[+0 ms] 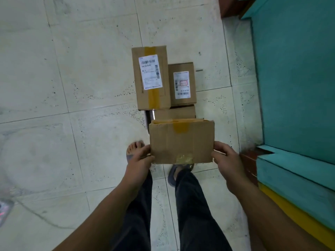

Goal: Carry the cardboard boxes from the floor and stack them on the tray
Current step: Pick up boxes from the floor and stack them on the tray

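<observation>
I hold a plain cardboard box (pixel 181 140) with yellow tape in front of me, above my feet. My left hand (pixel 140 157) grips its left edge and my right hand (pixel 225 158) grips its right edge. Beyond it stand a taller taped box (pixel 151 95) with a white label and a smaller labelled box (pixel 182 69) to its right. A third box (pixel 175 113) shows partly under them, behind the carried one. A thin metal strip (pixel 149 116), perhaps the tray's edge, peeks out below the tall box; the tray itself is hidden.
Pale tiled floor (pixel 72 87) spreads to the left and ahead. A teal and yellow piece of furniture (pixel 293 105) runs along the right side, close to my right arm. My sandalled feet (pixel 134 149) stand just under the box. A cable (pixel 36 214) lies at lower left.
</observation>
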